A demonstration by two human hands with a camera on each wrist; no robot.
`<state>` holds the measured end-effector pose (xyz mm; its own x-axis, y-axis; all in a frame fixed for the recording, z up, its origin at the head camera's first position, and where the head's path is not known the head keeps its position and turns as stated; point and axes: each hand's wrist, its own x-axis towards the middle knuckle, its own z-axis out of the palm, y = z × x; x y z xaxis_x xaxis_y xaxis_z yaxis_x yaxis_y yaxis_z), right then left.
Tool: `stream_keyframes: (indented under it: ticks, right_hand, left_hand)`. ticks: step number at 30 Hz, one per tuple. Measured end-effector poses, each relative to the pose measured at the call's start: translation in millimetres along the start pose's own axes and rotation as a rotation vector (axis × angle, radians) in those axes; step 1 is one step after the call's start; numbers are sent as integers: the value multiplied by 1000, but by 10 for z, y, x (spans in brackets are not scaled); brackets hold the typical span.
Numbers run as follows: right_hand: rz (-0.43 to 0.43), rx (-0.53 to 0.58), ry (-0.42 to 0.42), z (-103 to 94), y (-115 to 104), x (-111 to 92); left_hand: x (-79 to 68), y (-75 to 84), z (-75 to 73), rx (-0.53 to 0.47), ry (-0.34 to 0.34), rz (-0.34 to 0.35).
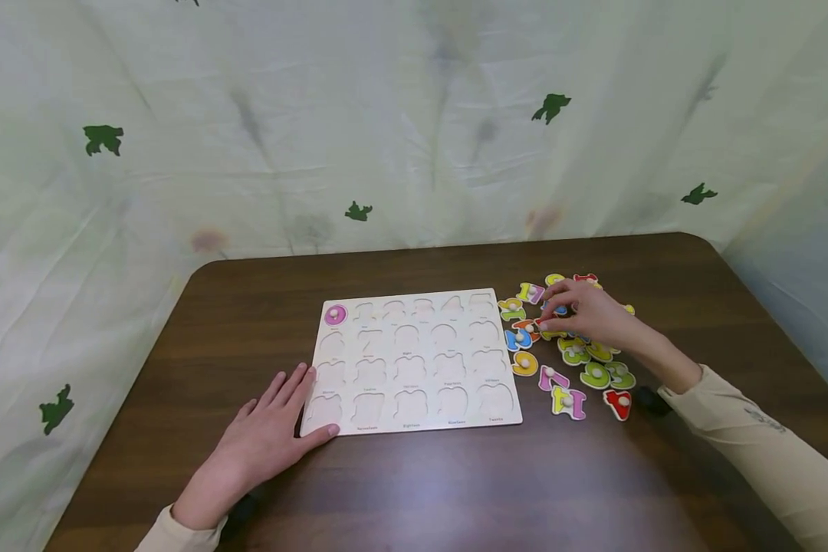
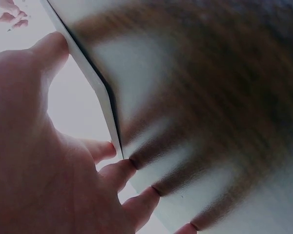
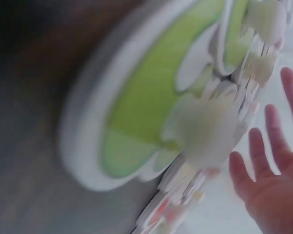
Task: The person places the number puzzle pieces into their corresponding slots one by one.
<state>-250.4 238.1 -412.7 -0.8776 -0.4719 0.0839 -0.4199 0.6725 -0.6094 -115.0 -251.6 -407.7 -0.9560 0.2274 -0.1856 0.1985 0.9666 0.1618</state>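
Observation:
A white puzzle board [image 1: 393,391] with rows of number-shaped recesses lies on the table. One pink round piece with a knob, a zero [image 1: 335,315], sits in its top left recess. My left hand [image 1: 269,425] rests spread at the board's left side, thumb at the lower left corner. In the left wrist view its fingertips [image 2: 144,195] touch the dark tabletop beside the board edge [image 2: 105,100]. Over the pile of number pieces my right hand [image 1: 589,313] hovers, thumb and forefinger apart around a blue piece [image 1: 560,310]. In the right wrist view its fingers [image 3: 259,156] are extended.
Several colourful knobbed number pieces spread right of the board, among them an orange ring-like one [image 1: 524,363], a yellow and pink one [image 1: 568,402] and a red one [image 1: 618,404]. The brown table [image 1: 400,491] ends at a pale curtain [image 1: 414,138] with green patches.

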Motion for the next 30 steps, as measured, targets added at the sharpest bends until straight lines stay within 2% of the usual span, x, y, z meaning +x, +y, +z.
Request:
stream_keyframes:
  ticks: [4,11,22,30]
  right_hand:
    - [17,3,-41,47,-41,60]
    - [-24,-43,-53,106,-92,136]
    - [-76,31,-106,101,-113,129]
    - [-27,22,-89,118,-105,123]
  left_hand:
    - [-5,4,9,-4,0,-4]
    - [11,0,17,2,-9,-10]
    - [2,2,18,6,8,-7]
    - [-11,6,13,2,2,-13]
